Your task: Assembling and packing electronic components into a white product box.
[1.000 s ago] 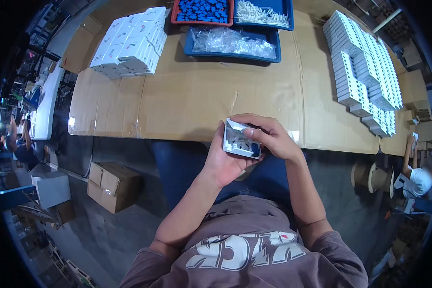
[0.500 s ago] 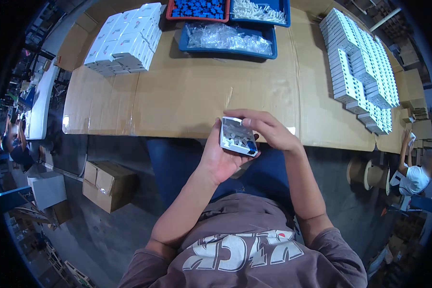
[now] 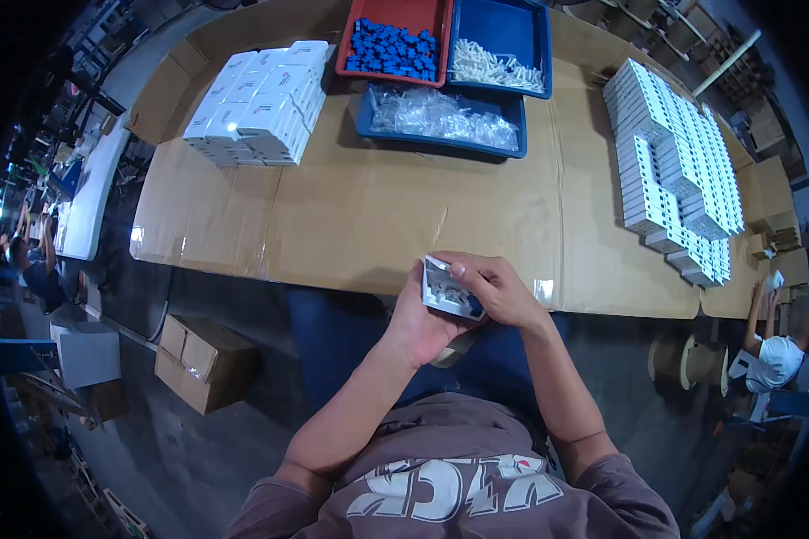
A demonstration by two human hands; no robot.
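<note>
Just off the near table edge is a small white open box point(image 3: 442, 302), tilted, with clear or greyish pieces and a blue piece inside. My left hand point(image 3: 412, 325) supports it from beneath and along its left side, closed round it. My right hand point(image 3: 511, 295) grips its upper right edge, thumb over the top side and fingers curled behind. The fingertips under and behind the box are hidden. The small pieces inside are too fine to name one by one.
Beyond the brown cardboard-covered table point(image 3: 360, 216) edge stand a red tray point(image 3: 394, 13) of blue parts, a blue tray point(image 3: 499, 27) of white plugs and a blue tray point(image 3: 440, 146) of clear bags. White boxes point(image 3: 261, 108) are stacked left, more white stacks point(image 3: 674, 171) right. A carton point(image 3: 198, 359) sits on the floor.
The view has tilted, so the table and trays appear lower. My right fingers, earlier stretched across the box's top, now curl behind its upper right edge, with the thumb on it.
</note>
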